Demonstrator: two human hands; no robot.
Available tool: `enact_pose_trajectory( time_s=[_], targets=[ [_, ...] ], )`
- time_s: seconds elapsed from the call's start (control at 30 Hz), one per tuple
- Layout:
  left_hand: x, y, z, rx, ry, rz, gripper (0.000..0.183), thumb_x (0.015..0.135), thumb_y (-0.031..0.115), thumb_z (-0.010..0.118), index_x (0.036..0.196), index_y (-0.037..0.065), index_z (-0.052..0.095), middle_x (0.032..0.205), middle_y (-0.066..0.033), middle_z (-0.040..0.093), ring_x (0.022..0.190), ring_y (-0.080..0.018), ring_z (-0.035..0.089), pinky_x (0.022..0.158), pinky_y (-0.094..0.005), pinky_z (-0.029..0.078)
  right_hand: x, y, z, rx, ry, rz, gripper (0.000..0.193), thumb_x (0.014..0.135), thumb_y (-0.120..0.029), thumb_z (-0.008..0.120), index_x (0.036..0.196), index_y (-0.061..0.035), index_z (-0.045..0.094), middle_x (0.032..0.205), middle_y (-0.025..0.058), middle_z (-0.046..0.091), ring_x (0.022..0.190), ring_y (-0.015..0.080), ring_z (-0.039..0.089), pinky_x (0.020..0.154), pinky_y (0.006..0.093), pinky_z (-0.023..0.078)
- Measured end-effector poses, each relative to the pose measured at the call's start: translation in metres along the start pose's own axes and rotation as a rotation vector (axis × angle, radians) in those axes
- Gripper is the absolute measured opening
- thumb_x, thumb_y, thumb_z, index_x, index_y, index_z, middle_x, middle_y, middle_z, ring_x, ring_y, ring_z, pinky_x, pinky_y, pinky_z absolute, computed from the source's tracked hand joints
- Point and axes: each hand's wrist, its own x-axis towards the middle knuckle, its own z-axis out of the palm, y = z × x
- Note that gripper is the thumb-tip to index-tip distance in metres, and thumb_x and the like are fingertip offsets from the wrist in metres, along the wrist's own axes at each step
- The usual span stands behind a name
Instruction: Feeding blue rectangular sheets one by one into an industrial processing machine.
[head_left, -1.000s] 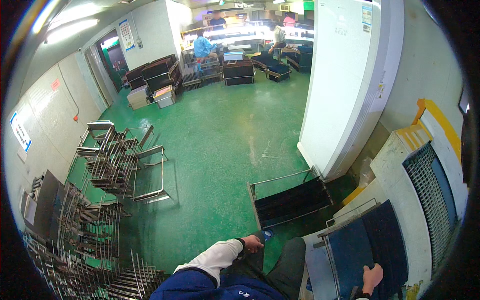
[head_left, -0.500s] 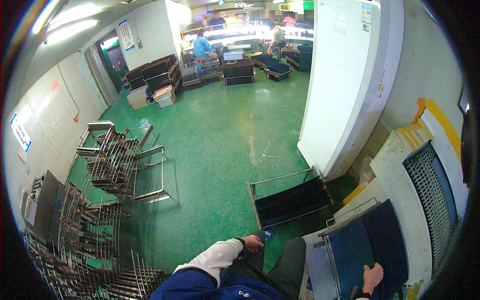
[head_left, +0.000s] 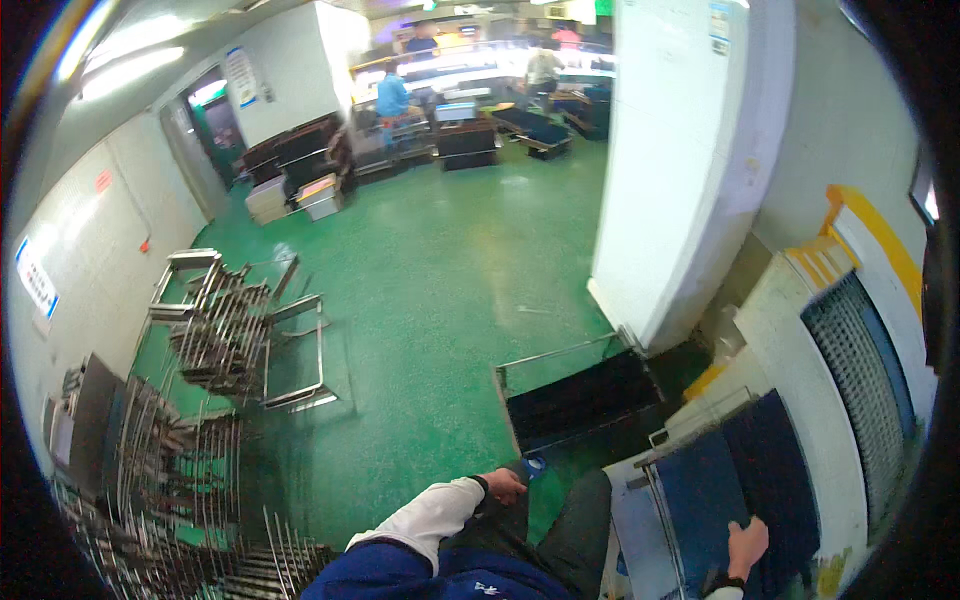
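Metal racks [head_left: 212, 345] stand left, a white column [head_left: 668, 170] beyond the right hand [head_left: 746, 547].

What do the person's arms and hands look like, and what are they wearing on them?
The left hand and right hand are bare, with no gloves. The left arm has a long white sleeve with a dark band at the wrist. The right wrist has a dark band too, with a bit of white sleeve showing below it.

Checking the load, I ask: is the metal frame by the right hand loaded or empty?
Loaded: dark blue sheets lie in the metal frame, under the right hand.
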Motion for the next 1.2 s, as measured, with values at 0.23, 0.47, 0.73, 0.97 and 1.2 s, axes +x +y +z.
enact_pose_trajectory(
  time_s=[0.23, 0.47, 0.73, 0.97, 1.2],
  targets=[
    [-0.004, 0.01, -0.017, -0.008, -0.056, -0.033, 0.031, 0.091, 0.033, 0.064, 0.104, 0.004, 0.063, 0.089, -0.0058, 0.067, 0.069, -0.017, 0.061, 0.059, -0.0299, 0.048, 0.005, -0.018, -0.018, 0.105, -0.108, -0.015, 0.039, 0.075, -0.043, 0.067, 0.087, -0.0062, 0.069, 0.09, 0.0179, 0.068, 0.088, 0.0373, 0.066, 0.077, 0.0483, 0.052],
    [0.002, 0.023, -0.033, 0.119, -0.071, -0.08, 0.026, 0.091, 0.032, 0.063, 0.101, 0.007, 0.062, 0.069, -0.0077, 0.064, 0.048, -0.0144, 0.057, 0.038, -0.0259, 0.041, 0.021, -0.01, 0.001, 0.154, -0.003, -0.076, 0.02, 0.068, -0.024, 0.069, 0.075, -0.0057, 0.07, 0.077, 0.0164, 0.068, 0.076, 0.0351, 0.067, 0.066, 0.0469, 0.053],
    [-0.005, 0.028, -0.021, 0.142, -0.077, -0.106, 0.03, 0.09, 0.033, 0.065, 0.101, 0.005, 0.062, 0.068, -0.0081, 0.062, 0.049, -0.0159, 0.057, 0.04, -0.027, 0.042, 0.009, 0.004, -0.003, 0.16, -0.145, -0.057, 0.025, 0.075, -0.03, 0.071, 0.086, -0.0074, 0.071, 0.08, 0.0138, 0.069, 0.083, 0.0341, 0.066, 0.072, 0.0469, 0.052],
    [-0.002, 0.025, -0.032, 0.151, -0.047, -0.188, 0.03, 0.091, 0.031, 0.065, 0.103, 0.004, 0.062, 0.078, -0.0101, 0.067, 0.053, -0.0167, 0.059, 0.046, -0.027, 0.047, 0.015, 0.002, -0.042, 0.213, -0.142, -0.142, 0.031, 0.077, -0.031, 0.071, 0.1, -0.0093, 0.072, 0.087, 0.0158, 0.069, 0.087, 0.034, 0.066, 0.074, 0.0466, 0.052],
    [0.004, 0.025, -0.023, 0.233, -0.014, -0.131, 0.03, 0.091, 0.031, 0.065, 0.099, 0.003, 0.063, 0.08, -0.0114, 0.069, 0.055, -0.0185, 0.063, 0.045, -0.0301, 0.048, 0.034, 0.016, -0.148, 0.195, -0.02, -0.195, 0.029, 0.073, -0.03, 0.073, 0.093, -0.0095, 0.072, 0.086, 0.0151, 0.068, 0.085, 0.0364, 0.065, 0.074, 0.0484, 0.052]
  ],
)
